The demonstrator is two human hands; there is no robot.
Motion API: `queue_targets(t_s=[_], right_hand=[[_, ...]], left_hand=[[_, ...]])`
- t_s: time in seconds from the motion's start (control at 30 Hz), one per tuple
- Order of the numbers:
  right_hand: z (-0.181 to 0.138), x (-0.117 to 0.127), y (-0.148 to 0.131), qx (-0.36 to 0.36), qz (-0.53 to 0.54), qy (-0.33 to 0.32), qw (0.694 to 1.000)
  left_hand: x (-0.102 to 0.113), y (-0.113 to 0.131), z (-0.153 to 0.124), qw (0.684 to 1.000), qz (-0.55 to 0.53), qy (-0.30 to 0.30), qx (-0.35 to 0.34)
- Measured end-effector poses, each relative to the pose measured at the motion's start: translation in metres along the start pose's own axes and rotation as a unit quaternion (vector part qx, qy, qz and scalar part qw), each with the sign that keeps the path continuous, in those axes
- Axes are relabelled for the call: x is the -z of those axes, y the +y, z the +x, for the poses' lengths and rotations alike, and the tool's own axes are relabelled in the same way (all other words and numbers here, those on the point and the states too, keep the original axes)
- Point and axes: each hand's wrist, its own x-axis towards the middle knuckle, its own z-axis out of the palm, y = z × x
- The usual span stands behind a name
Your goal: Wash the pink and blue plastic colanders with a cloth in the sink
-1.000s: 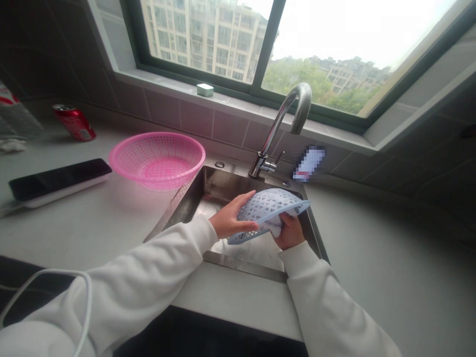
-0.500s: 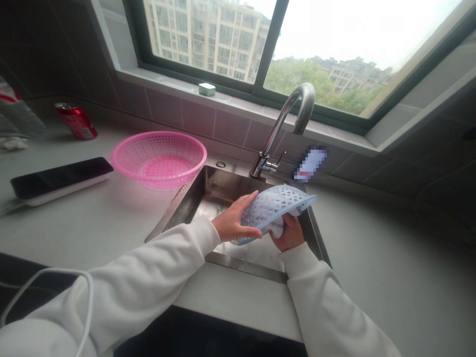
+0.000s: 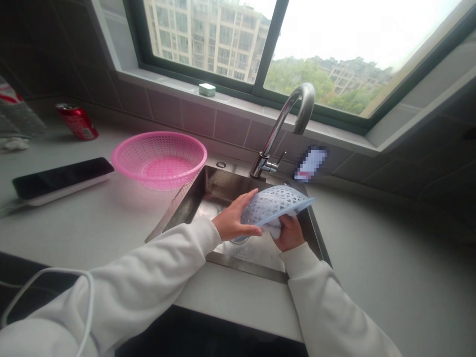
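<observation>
Over the steel sink (image 3: 219, 184) I hold a light blue perforated plastic basket (image 3: 277, 202), tipped on its side with its open face toward me and downward. My left hand (image 3: 236, 218) grips its left end, thumb along the rim and fingers over the outside. Inside the basket, my right hand (image 3: 290, 234) is closed on a white cloth (image 3: 274, 227) pressed against the inner wall. Most of the cloth and the right fingertips are hidden by the basket rim. A curved chrome faucet (image 3: 288, 119) stands behind.
Left of the sink sits a pink mesh basket (image 3: 159, 158). Further left are a black-topped flat device (image 3: 63, 178), a red can (image 3: 77, 121) and a clear plastic bottle (image 3: 18, 111). A small green-and-white box (image 3: 207, 89) rests on the windowsill. A blurred-out object (image 3: 310, 163) is by the wall.
The blue basket has tilted slightly in my hands, its rim turning a little. My right hand and the cloth have shifted slightly within it. The other objects stay put.
</observation>
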Motion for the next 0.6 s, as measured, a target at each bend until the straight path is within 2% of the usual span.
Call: queue_targets(t_s=[0.17,0.37,0.6], right_hand=[[0.005,0.009,0.0,0.015,0.006,0.018,1.0],[-0.005,-0.002,0.001,-0.001,-0.042,-0.031,0.999],[-0.001,0.012,-0.011,0.062,-0.079,-0.031,0.994]], left_hand=[[0.001,0.002,-0.001,1.0,-0.008,-0.008,0.009],[-0.003,0.004,0.001,1.0,0.009,0.004,-0.019],[0.002,-0.003,-0.001,0.999,-0.039,-0.01,0.008]])
